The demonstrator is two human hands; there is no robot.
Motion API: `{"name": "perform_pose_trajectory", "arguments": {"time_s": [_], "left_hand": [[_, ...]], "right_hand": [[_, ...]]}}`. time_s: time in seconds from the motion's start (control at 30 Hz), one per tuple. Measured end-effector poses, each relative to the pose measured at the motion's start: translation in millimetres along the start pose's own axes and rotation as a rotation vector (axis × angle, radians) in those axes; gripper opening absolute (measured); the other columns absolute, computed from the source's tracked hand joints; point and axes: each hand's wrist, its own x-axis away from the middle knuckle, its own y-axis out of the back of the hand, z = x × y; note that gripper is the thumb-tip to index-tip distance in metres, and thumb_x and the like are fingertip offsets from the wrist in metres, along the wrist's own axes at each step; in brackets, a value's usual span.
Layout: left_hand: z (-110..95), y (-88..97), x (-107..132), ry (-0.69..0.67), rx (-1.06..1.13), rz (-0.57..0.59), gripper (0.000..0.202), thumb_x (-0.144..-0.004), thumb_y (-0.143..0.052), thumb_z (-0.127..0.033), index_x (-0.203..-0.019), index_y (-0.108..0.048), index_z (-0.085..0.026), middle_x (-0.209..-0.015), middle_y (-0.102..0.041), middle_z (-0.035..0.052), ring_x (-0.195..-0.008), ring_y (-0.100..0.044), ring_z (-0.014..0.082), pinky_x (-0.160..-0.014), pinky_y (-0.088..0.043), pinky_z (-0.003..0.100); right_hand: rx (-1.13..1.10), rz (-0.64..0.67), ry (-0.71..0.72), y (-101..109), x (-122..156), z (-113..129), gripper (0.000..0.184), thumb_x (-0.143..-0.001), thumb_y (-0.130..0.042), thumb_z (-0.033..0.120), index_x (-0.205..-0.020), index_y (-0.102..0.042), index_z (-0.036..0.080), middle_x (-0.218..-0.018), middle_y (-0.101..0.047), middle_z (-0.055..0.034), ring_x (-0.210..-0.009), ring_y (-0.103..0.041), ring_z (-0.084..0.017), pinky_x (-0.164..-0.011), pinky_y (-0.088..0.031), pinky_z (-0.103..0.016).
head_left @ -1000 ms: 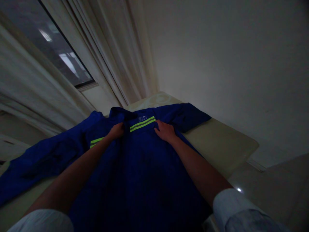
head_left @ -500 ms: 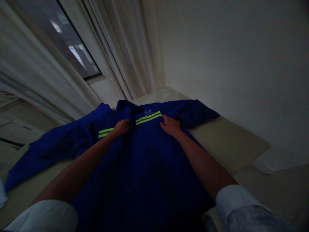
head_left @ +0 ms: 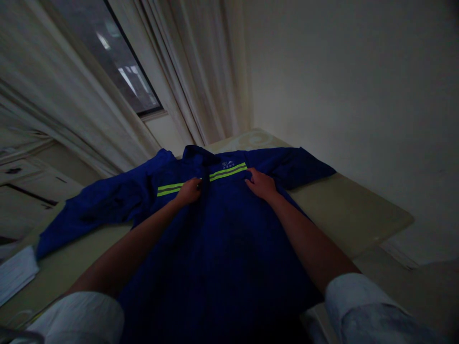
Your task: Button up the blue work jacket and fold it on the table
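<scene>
Both hands (head_left: 190,191) (head_left: 263,184) touch the blue jacket (head_left: 225,229) spread across a table (head_left: 347,205).

Jacket (head_left: 222,239): deep blue. Chest bands (head_left: 228,172): fluorescent yellow-green, grey stripe along middle. Chest print (head_left: 228,164): pale, lettering illegible. Tabletop (head_left: 358,210): dull beige, lighter scroll motif (head_left: 255,138) at far corner. Curtains (head_left: 201,62): cream. Window frame (head_left: 133,44): black. Wall (head_left: 340,71): greyish off-white. Person's right sleeve (head_left: 355,294): whitish, blue-grey patches. Left sleeve (head_left: 89,315): whitish.

Blue jacket (head_left: 225,234) partly beyond the bottom edge, chest lettering (head_left: 228,165) illegible
</scene>
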Motion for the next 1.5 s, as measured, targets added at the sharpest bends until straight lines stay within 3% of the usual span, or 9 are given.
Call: {"name": "perform_pose_trajectory", "arguments": {"time_s": [0.7,1.5], "left_hand": [[-12,7.2,15,0.011,-0.029,-0.007,0.02,-0.092,-0.058,-0.027,-0.104,-0.071,-0.018,-0.104,-0.073,0.0129,-0.097,-0.071,0.0278,-0.079,-0.051,0.032],[-16,8.4,18,-0.001,-0.086,-0.016,0.019,-0.094,-0.057,-0.027,-0.103,-0.071,-0.019,-0.106,-0.074,0.0117,-0.099,-0.072,0.0261,-0.084,-0.052,0.031]], "right_hand": [[-0.014,-0.001,0.008,-1,-1,-2,0.046,-0.102,-0.055,0.041,-0.145,-0.054,0.023,-0.119,-0.075,-0.0091,-0.101,-0.071,-0.026,-0.083,-0.051,-0.034],[-0.024,-0.019,0.011,-2,-2,-3,0.046,-0.1,-0.058,0.041,-0.143,-0.055,0.024,-0.111,-0.076,-0.0068,-0.095,-0.071,-0.025,-0.077,-0.048,-0.031]]}}
